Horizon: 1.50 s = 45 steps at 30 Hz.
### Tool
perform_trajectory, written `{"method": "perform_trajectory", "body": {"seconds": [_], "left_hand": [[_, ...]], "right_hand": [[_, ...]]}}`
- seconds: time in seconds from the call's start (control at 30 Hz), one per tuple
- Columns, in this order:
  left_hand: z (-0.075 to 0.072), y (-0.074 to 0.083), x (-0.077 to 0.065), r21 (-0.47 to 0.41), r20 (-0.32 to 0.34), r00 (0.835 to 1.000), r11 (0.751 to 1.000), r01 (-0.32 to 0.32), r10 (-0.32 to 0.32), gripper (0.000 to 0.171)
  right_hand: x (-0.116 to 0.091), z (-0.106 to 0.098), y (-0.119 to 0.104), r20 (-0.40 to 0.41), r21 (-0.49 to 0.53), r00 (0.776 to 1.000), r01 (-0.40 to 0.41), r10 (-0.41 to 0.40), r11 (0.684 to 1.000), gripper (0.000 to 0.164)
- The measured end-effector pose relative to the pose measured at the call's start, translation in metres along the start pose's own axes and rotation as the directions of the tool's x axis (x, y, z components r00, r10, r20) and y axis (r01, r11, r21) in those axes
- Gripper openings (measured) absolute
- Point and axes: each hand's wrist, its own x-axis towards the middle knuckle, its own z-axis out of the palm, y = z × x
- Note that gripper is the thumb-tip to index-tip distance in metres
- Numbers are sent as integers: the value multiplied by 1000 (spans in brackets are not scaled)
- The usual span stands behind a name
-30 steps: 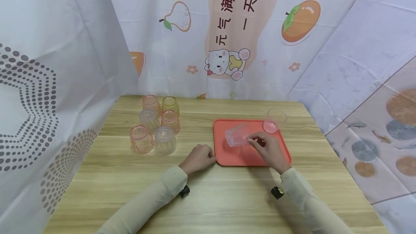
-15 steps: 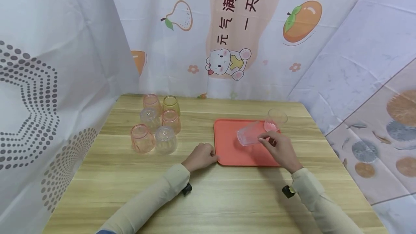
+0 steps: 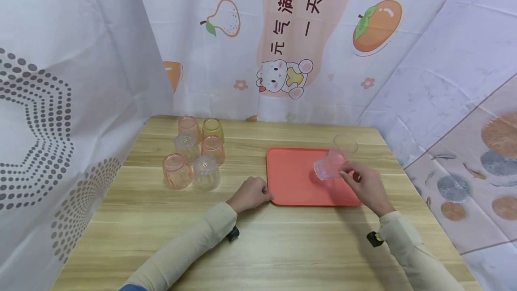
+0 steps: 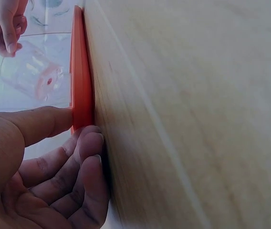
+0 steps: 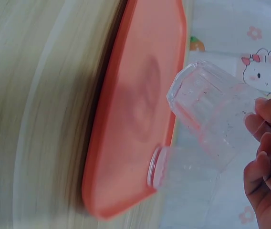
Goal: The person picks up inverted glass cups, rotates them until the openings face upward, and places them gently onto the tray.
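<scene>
My right hand [image 3: 365,185] pinches the rim of a clear, faceted glass [image 3: 326,167] between thumb and fingertips. This glass hangs tilted above the orange-red tray [image 3: 288,183], its base toward the left; in the right wrist view the glass [image 5: 212,100] is apart from the tray surface. Another clear glass [image 3: 345,144] stands upright at the tray's far right corner. At the near left corner, my left hand [image 3: 250,193] holds the tray's edge. The left wrist view has the thumb [image 4: 45,125] against the rim [image 4: 81,81] and curled fingers beside it, low against the table.
Several upside-down glasses group at the table's back left: pink [image 3: 177,172], clear [image 3: 206,174] and yellow [image 3: 212,128] ones. Wood-grain table [image 3: 258,246] surrounds the tray. Printed cloth curtains [image 3: 226,80] stand behind the table and at both sides.
My right hand has moved to the right over the tray with the tilted glass, toward the standing glass. The left hand stays at the tray corner. The view shifts slightly.
</scene>
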Motion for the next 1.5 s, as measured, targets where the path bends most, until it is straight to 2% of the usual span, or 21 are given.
{"method": "perform_trajectory", "body": {"seconds": [0.4,0.6,1.5], "left_hand": [[0,-1,0,6,-2,1000,1000,8,-8,50],[0,0,-1,10,-5,1000,1000,5,-5,52],[2,-1,1,0,0,1000,1000,26,-26,52]], "right_hand": [[-6,-14,17,-56,-90,998,31,-36,995,16],[-8,-18,23,-48,-133,998,39,-45,990,18],[-13,-10,42,-35,-178,996,71,-79,981,21]]}}
